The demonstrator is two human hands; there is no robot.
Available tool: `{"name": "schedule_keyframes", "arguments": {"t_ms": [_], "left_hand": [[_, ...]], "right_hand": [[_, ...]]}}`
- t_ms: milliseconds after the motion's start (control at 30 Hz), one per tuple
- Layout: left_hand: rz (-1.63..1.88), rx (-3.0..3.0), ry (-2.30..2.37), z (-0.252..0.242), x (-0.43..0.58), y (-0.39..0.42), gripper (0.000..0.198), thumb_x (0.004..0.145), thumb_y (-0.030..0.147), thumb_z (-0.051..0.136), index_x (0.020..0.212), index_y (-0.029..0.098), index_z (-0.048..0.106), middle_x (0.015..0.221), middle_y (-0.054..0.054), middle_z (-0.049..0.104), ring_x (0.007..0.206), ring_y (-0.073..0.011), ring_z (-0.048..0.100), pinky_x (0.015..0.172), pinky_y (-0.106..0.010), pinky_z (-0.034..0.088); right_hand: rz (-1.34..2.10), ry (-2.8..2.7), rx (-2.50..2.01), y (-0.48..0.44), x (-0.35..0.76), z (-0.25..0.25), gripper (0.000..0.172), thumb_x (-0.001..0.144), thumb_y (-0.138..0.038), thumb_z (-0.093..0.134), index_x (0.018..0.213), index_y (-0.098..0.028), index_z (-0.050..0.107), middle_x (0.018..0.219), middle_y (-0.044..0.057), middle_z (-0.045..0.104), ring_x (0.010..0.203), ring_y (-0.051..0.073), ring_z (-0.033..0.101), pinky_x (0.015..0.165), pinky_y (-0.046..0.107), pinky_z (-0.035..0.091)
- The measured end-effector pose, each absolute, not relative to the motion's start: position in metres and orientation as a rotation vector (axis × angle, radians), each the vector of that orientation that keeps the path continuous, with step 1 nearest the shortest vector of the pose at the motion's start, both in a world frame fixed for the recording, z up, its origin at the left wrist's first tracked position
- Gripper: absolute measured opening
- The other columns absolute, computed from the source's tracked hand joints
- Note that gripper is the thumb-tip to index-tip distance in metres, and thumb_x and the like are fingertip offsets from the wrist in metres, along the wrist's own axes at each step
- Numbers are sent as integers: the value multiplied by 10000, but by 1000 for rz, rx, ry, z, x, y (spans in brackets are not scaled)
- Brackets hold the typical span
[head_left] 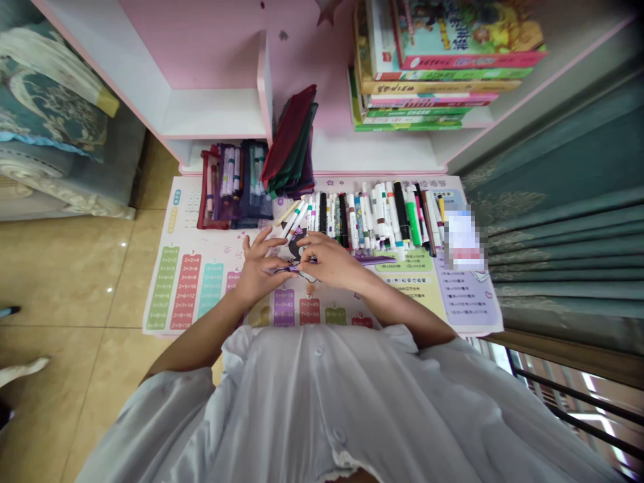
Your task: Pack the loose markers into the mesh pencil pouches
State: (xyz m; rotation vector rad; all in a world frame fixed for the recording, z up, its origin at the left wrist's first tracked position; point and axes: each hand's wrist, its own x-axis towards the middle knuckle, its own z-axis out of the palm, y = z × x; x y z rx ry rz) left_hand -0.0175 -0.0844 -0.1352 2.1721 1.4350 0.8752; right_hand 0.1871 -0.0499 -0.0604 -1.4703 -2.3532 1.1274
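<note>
A slim purple marker (375, 260) lies across the middle of the frame, just above the lower edge of the row of pens, its far end poking out to the right of the person's hands. The right hand (332, 261) curls over it from above, fingers closed and nearly touching the left hand's fingertips. The left hand (261, 270) has its upper fingers spread wide, while its lower fingers and thumb appear to pinch the near end, though the hands partly hide the grip. Whether this is one marker or a body and cap in two pieces, I cannot tell. Working this close, a firm pinch near the fingertips with both wrists low would keep it steady.

Beneath the hands is a printed times-table mat (427, 295) on the tile floor (75, 268). Just beyond them stands a dense row of pens (372, 215), beside mesh pouches (234, 184) packed with more and a folded stack of dark red and green pouches (289, 137). Higher up are a white and pink shelf (216, 114) and a pile of books (443, 67). A green curtain (568, 201) hangs along the right, a patterned cushion (55, 100) sits at upper left, and a white shirt (312, 402) fills the bottom of the frame.
</note>
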Motion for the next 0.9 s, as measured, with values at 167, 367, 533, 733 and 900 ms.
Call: {"name": "schedule_keyframes", "arguments": {"t_ms": [167, 367, 533, 733, 900], "left_hand": [[896, 2179, 1409, -135, -18, -84, 282, 721, 536, 818, 671, 265, 757, 1233, -47, 692, 1431, -343, 410, 1217, -620, 73], [919, 2176, 1379, -136, -18, -84, 286, 739, 538, 804, 675, 263, 757, 1239, -48, 689, 1429, -337, 415, 1219, -621, 61], [887, 2171, 1395, -134, -19, -84, 271, 732, 523, 815, 672, 265, 756, 1239, -45, 689, 1435, -336, 409, 1224, -615, 62], [906, 2178, 1385, -133, -19, -83, 279, 739, 531, 806, 669, 266, 754, 1235, -48, 692, 1431, -334, 414, 1221, -616, 70], [901, 2167, 1406, -134, -18, -84, 287, 738, 537, 805, 668, 263, 754, 1233, -48, 692, 1430, -326, 415, 1225, -605, 55]], "right_hand": [[1138, -2358, -1475, -50, 189, -60, 177, 838, -160, 662, 677, -210, 716, 1316, 64, 676, 1420, 297, 453, 1174, 472, 382], [1134, -2355, -1495, -51, 191, -61, 156, 845, -175, 673, 704, -213, 730, 1337, 57, 663, 1444, 307, 420, 1175, 483, 378], [1152, -2342, -1488, -51, 192, -59, 175, 853, -178, 666, 696, -214, 735, 1350, 60, 656, 1430, 320, 437, 1168, 507, 383], [1169, -2334, -1523, -50, 194, -55, 170, 854, -170, 670, 697, -202, 728, 1350, 72, 657, 1432, 315, 436, 1178, 512, 362], [1165, -2344, -1498, -50, 196, -59, 167, 862, -178, 659, 713, -203, 731, 1351, 75, 656, 1429, 303, 438, 1179, 500, 354]]}}
